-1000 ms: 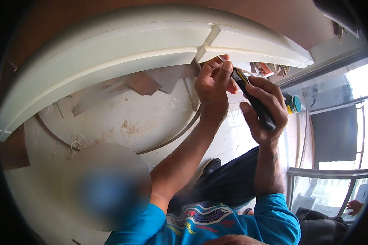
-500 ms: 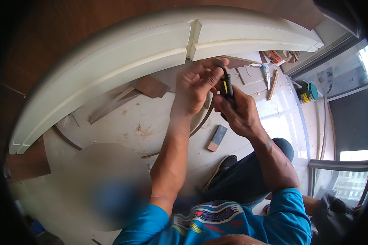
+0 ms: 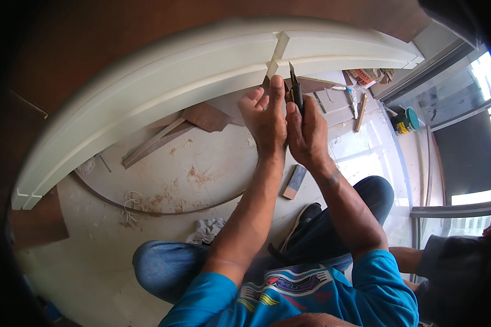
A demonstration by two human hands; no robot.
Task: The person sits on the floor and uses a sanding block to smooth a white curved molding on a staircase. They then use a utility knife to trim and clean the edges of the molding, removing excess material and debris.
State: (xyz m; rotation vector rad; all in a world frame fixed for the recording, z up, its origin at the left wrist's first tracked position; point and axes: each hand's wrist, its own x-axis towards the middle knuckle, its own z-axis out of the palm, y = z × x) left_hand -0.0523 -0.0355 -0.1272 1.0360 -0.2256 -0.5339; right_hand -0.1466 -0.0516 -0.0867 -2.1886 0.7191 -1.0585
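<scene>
My right hand [image 3: 308, 133] is wrapped round a black utility knife [image 3: 296, 92] with yellow marks, its blade out and pointing away from me. Close on its left is my left hand [image 3: 267, 125], thumb stretched up and fingers curled. A long, thin brown strip [image 3: 163, 213] curves over the floor and passes behind my left forearm toward that hand, which appears to hold it; the gripped part is hidden. Just beyond both hands lies a long curved cream panel [image 3: 202, 68] with raised mouldings and a notch [image 3: 279, 49] near its middle.
Brown board offcuts [image 3: 204, 117] and wood shavings [image 3: 196, 175] lie at the left. A sanding block [image 3: 294, 182] rests by my shoe. Off to the right are a wooden stick [image 3: 360, 113], a green tub [image 3: 405, 121] and glass panels. Another person's arm [image 3: 406, 259] shows at lower right.
The knife has come away from my left fingers, and its blade now points forward. My left hand has moved right, its thumb now raised. The view has shifted slightly.
</scene>
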